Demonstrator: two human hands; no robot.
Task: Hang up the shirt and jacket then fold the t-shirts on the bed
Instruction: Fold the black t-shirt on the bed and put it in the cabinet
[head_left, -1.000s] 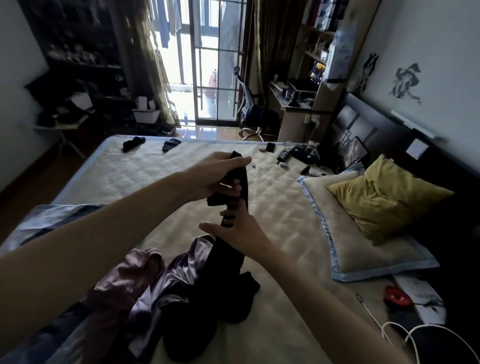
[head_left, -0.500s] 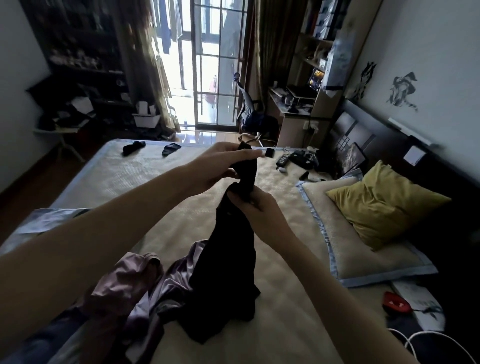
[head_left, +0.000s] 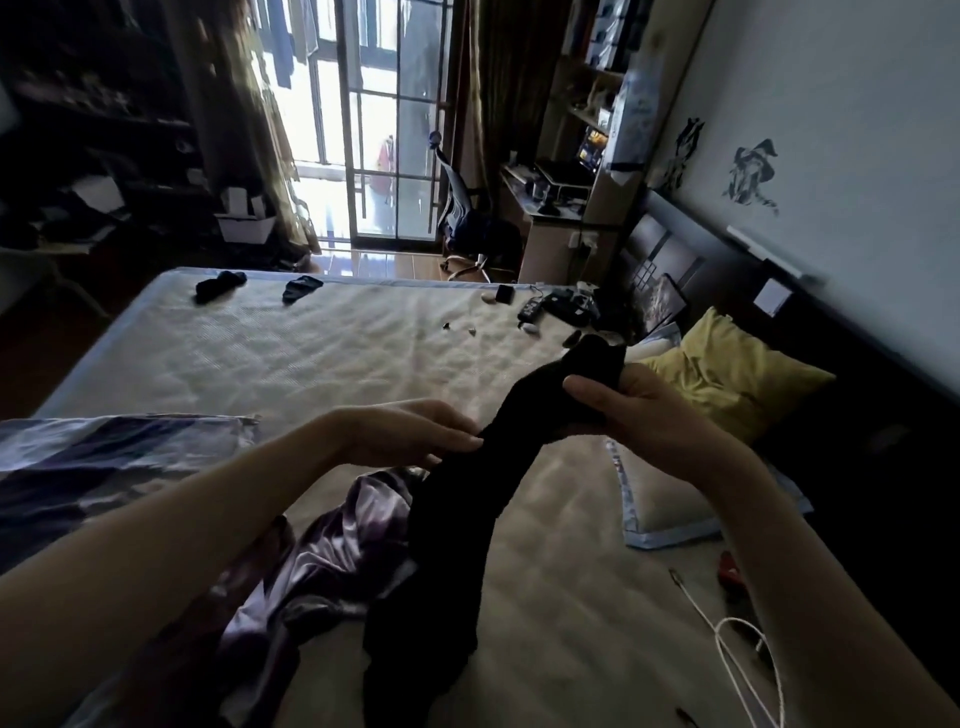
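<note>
1. Right hand (head_left: 644, 410) grips the upper end of a black garment (head_left: 457, 525), fingers curled round the bunched cloth; a tuft of it sticks up above the fist.
2. Left hand (head_left: 410, 436) pinches the same black garment lower down, fingertips on the cloth edge, thumb side toward the camera.
3. Black garment stretches diagonally between both hands, then hangs down; its lower end lies on the bed (head_left: 311, 358) at bottom centre. Too dark to tell what kind of garment it is.
4. Shiny purple garment (head_left: 332, 556) lies crumpled on the bed just left of the black one, touching it, under the left forearm.
5. Patterned blue-white cloth (head_left: 104, 457) lies on the near left of the bed.
6. Two small dark items (head_left: 221, 285) sit at the far edge of the bed, near each other, well apart from the hands.
7. Small dark gadgets (head_left: 561, 306) are clustered at the far right corner of the bed.
8. Yellow pillow (head_left: 737, 379) rests on a pale blue-trimmed pillow (head_left: 660, 514) by the headboard, just beyond the right hand.
9. White cord (head_left: 748, 670) lies at the near right, beside a red object (head_left: 727, 569).
10. Glass door (head_left: 374, 156) is bright behind the bed; desk chair (head_left: 462, 218) stands beside it.
</note>
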